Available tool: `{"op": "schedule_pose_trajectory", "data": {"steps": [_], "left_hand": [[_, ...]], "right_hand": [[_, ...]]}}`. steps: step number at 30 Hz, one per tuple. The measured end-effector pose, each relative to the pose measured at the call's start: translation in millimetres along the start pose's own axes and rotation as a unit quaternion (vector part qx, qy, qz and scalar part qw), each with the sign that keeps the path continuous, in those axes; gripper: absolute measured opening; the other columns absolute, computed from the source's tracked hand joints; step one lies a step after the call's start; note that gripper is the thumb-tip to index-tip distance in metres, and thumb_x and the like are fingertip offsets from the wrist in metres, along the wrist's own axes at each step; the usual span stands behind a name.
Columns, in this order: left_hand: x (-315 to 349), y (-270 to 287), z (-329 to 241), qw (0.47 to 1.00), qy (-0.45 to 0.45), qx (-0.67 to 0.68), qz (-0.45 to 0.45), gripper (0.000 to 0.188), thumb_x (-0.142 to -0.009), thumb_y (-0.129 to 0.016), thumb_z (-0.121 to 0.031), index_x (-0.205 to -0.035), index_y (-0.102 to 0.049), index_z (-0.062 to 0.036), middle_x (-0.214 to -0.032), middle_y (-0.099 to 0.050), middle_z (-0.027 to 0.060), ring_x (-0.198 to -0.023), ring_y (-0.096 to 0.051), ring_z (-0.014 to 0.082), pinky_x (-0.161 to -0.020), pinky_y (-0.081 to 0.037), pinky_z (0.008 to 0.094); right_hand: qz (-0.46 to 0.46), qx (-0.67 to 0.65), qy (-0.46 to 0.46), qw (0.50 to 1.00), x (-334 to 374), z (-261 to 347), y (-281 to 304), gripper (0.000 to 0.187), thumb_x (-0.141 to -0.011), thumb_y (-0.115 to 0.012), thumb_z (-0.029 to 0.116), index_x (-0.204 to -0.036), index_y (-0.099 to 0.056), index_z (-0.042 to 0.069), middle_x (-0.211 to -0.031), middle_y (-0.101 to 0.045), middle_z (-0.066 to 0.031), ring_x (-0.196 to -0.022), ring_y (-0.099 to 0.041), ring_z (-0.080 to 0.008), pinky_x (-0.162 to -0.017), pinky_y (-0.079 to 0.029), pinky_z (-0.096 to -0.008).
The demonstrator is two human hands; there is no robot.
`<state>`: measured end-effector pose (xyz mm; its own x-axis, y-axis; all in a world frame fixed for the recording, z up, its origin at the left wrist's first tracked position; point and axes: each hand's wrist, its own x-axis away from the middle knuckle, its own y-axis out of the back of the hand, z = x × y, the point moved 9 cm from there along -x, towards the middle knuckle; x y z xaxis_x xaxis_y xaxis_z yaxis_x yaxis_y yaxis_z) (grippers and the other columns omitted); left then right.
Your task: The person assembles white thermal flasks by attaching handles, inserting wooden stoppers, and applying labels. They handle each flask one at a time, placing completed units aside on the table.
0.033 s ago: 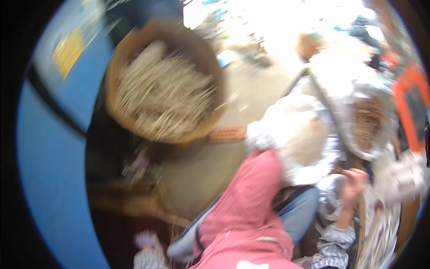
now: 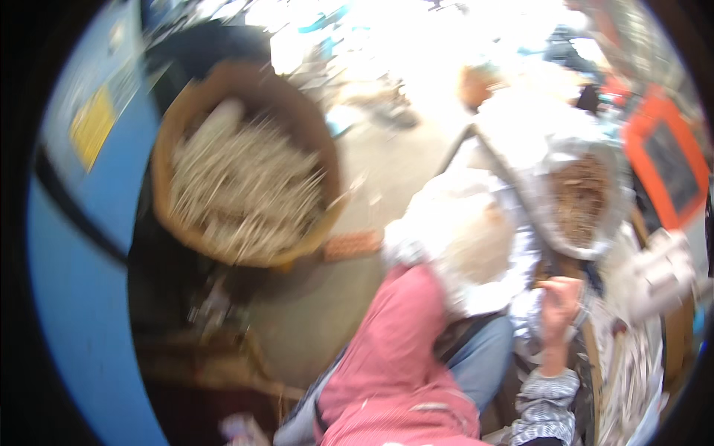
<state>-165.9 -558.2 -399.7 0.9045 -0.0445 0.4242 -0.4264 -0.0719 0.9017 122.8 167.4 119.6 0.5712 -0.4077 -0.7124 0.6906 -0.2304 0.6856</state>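
My right hand, in a patterned grey sleeve, is raised beside the right knee with its fingers curled. Blur hides what they hold, if anything. It is close to a white bag with pale tan, powdery-looking stuff inside. Farther right stands a second whitish bag of brown bits. At the lower edge, left of my lap, part of my left hand shows; it is smeared and cut off, so its fingers cannot be read. A reddish-pink apron covers my lap.
A round brown basket of thin pale sticks stands at the left, near a blue panel. A red brick lies beside it. At the right are an orange-framed thing, white blocky objects and pale strips.
The whole view has swung, so the surroundings sit farther left and lower. My left hand has slipped mostly below the lower edge. My right hand stays raised with curled fingers.
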Motion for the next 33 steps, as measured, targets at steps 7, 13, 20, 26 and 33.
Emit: {"op": "schedule_pose_trajectory", "data": {"steps": [7,13,20,26,33], "left_hand": [[-4.0,125.1,-99.9,0.980,-0.169,0.025,0.098,0.027,-0.073,-0.073,-0.032,-0.096,-0.066,-0.0206,-0.096,-0.061,0.0081,-0.089,-0.060,0.0265,-0.084,-0.049,0.0408],[230.3,350.7,-439.2,0.777,-0.606,-0.055,-0.163,0.014,-0.071,-0.072,-0.028,-0.077,-0.067,-0.0165,-0.071,-0.057,0.0047,-0.069,-0.058,0.0256,-0.069,-0.043,0.0406],[375.7,186.1,-535.3,0.443,-0.858,-0.254,-0.061,0.014,-0.081,-0.056,-0.014,-0.087,-0.065,-0.0050,-0.092,-0.063,0.0076,-0.080,-0.063,0.0248,-0.074,-0.051,0.0389],[400.3,265.1,-585.3,0.330,-0.802,0.071,0.492,0.025,-0.090,-0.061,-0.011,-0.115,-0.064,-0.0051,-0.115,-0.065,0.0126,-0.106,-0.063,0.0276,-0.091,-0.051,0.0358],[260.5,258.6,-811.0,0.677,-0.693,0.182,0.168,0.045,-0.087,-0.068,-0.028,-0.128,-0.058,-0.0132,-0.130,-0.054,0.0128,-0.110,-0.059,0.0305,-0.097,-0.047,0.0383]], "right_hand": [[-0.006,-0.210,-0.134,0.968,27.0,-12.7,-40.7,0.015,-0.073,-0.075,-0.004,-0.084,-0.068,0.003,-0.079,-0.062,-0.0056,-0.073,-0.060,-0.0150,-0.067,-0.048,-0.0272],[0.003,-0.582,-0.283,0.762,44.1,-13.8,-84.3,0.013,-0.084,-0.070,-0.001,-0.094,-0.065,0.006,-0.087,-0.063,-0.0036,-0.076,-0.058,-0.0134,-0.071,-0.048,-0.0270],[0.048,-0.813,-0.240,0.529,56.8,14.7,-66.6,0.010,-0.085,-0.063,-0.004,-0.090,-0.062,0.005,-0.095,-0.056,-0.0054,-0.084,-0.052,-0.0130,-0.076,-0.043,-0.0247],[0.082,-0.738,-0.369,0.559,199.8,-16.0,-86.2,0.011,-0.083,-0.069,-0.002,-0.088,-0.064,0.006,-0.090,-0.059,-0.0032,-0.088,-0.054,-0.0124,-0.083,-0.042,-0.0259],[0.010,-0.714,-0.465,0.523,244.7,-38.5,-98.7,0.011,-0.085,-0.070,0.000,-0.093,-0.067,0.006,-0.089,-0.066,0.0019,-0.083,-0.059,-0.0064,-0.078,-0.046,-0.0192]]}}
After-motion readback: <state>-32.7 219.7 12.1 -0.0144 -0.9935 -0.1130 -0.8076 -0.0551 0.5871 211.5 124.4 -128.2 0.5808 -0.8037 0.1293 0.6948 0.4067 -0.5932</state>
